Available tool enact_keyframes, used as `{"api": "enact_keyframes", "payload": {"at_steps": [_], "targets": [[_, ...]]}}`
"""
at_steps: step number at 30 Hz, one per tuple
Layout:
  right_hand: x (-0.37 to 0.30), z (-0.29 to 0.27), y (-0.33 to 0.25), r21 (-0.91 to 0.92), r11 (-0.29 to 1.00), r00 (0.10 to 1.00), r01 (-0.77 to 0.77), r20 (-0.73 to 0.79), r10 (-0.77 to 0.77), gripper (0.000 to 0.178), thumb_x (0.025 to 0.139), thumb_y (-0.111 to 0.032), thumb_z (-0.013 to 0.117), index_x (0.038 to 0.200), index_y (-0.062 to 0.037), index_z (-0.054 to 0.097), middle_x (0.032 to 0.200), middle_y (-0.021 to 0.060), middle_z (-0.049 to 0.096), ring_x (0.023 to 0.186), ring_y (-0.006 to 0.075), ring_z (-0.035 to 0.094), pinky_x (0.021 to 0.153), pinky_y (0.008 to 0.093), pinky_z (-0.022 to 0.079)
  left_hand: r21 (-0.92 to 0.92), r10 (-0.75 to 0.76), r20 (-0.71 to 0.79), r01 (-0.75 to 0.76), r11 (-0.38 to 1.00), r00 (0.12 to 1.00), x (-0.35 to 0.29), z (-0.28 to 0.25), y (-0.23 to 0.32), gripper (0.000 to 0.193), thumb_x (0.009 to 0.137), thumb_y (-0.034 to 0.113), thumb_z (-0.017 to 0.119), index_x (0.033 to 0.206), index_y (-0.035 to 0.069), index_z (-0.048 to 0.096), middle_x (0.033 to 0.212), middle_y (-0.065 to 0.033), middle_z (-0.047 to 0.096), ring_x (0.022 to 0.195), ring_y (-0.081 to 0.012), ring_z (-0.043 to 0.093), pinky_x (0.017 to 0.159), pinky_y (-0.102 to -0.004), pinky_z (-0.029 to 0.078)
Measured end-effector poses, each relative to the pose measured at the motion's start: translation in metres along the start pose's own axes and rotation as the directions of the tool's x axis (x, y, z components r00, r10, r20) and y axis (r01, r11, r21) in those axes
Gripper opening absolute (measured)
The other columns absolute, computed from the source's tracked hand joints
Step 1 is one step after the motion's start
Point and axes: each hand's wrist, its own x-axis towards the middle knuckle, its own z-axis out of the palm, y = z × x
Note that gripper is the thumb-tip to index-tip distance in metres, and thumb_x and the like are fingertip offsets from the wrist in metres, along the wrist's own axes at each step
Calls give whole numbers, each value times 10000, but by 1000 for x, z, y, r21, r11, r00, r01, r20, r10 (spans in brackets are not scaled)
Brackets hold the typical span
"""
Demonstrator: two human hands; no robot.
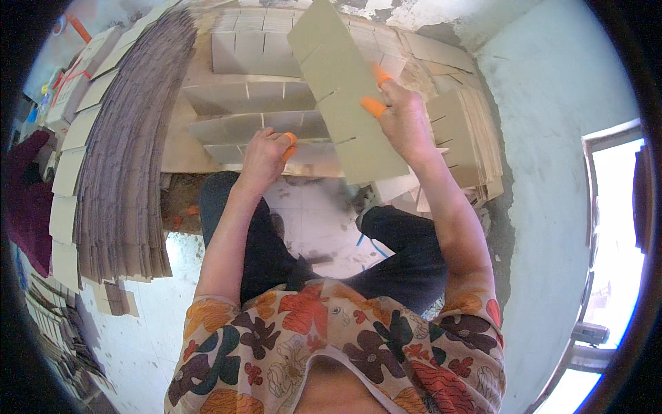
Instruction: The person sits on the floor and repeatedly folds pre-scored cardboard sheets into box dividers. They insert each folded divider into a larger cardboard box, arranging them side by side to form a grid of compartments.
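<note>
In my right hand [403, 123] is a long slotted cardboard strip [338, 96], gripped at its right edge and tilted above the bench. Orange finger covers sit on the thumb and a finger of that hand. My left hand [265, 157] is closed, also with orange finger covers, right at the nearest standing cardboard divider [314, 150]. Whether its fingers pinch that divider or something else is hidden. Behind it stand more slotted dividers [255, 124], upright in rows, roughly parallel to each other.
A bundle of slotted strips [252, 52] stands at the back of the bench, and another stack [458, 134] leans at the right near the wall [552, 138]. A tall pile of cardboard pieces [127, 145] rises at the left. My knees are below the bench's front edge.
</note>
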Motion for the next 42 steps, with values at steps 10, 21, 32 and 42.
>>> {"api": "enact_keyframes", "payload": {"at_steps": [10, 21, 32, 42], "targets": [[19, 23, -5, 52, 997, 988, 53, 144, -60, 284, 758, -45, 656, 1007, 51, 561, 822, 304, 574, 838, 463, 565, 677, 442, 477, -49, -62, 17, 63, 997, 998, -2, 5, -3, 162, 685, 77, 722, 807, 33, 625, 760, -128, 616, 725, -343, 569, 655, -420, 479], [37, 32, 10, 88, 979, 962, 186, 185, -199, 357, 737, -31, 668, 1070, 45, 564, 904, 288, 601, 894, 423, 594, 730, 421, 495, -79, -77, 22, 78, 994, 997, 3, 3, -2, 152, 677, 63, 727, 794, 27, 636, 725, -139, 610, 695, -329, 567, 619, -409, 472], [56, 39, 0, 5, 988, 954, 151, 262, -148, 350, 739, 4, 652, 1075, 43, 559, 973, 269, 604, 923, 374, 622, 764, 398, 494, -108, -72, 4, 72, 991, 997, 3, 6, -5, 151, 671, 52, 729, 775, 18, 626, 733, -133, 618, 687, -325, 565, 601, -405, 470], [33, 89, 13, -84, 996, 907, 38, 421, 1, 312, 773, -50, 638, 1069, 27, 576, 899, 263, 629, 878, 414, 609, 745, 424, 489, -104, -107, 6, 107, 989, 994, 6, 12, -5, 122, 688, 46, 722, 758, 30, 623, 700, -142, 619, 681, -368, 592, 804, -432, 486]]}}
